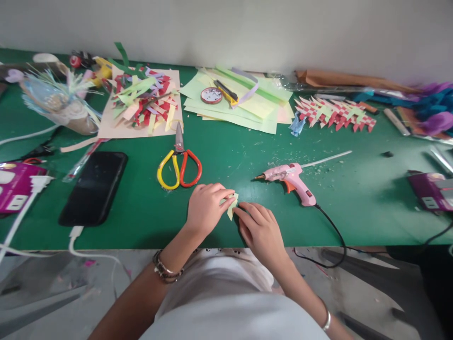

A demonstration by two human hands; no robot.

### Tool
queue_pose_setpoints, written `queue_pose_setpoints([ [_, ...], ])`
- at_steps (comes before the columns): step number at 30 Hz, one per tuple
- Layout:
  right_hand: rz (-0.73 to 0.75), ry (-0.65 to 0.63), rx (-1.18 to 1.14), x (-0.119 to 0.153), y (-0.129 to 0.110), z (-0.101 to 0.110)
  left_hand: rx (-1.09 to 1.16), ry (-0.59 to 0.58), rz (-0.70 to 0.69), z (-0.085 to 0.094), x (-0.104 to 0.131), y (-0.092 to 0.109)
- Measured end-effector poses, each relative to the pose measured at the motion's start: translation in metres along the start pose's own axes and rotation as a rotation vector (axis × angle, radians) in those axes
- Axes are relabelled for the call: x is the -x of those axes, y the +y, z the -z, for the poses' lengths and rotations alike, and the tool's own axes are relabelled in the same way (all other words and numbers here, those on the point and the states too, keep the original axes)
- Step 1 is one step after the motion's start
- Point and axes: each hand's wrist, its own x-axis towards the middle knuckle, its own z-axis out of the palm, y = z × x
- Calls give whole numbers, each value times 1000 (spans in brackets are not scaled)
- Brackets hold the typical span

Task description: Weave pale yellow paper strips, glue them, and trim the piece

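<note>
A small pale green paper piece [231, 208] is held near the table's front edge. My left hand [208, 208] pinches its upper left side between thumb and fingers. Close to its right side is my right hand [260, 229], fingers bent together with the fingertips at the paper; whether they grip it is hard to tell. Scissors [180, 163] with one yellow and one red handle lie above my left hand, blades pointing away. A pink glue gun [292, 179] rests on its side to the upper right of my right hand, a clear glue stick [327, 159] sticking out behind.
A black phone [94, 189] on a white cable lies left. Behind are paper strips on a pale sheet [106, 118], green sheets [247, 115] with a cutter [226, 93] and round lid [211, 96], and a red-white woven paper piece [334, 113]. Purple boxes [17, 189] stand at both sides.
</note>
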Motion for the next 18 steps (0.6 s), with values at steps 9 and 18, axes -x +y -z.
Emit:
queue_pose_setpoints([
  [9, -19, -16, -20, 1, 1, -1, 41, -39, -36, 2, 4, -2],
  [18, -37, -26, -82, 0, 1, 0, -31, -27, -109, -2, 6, -5],
])
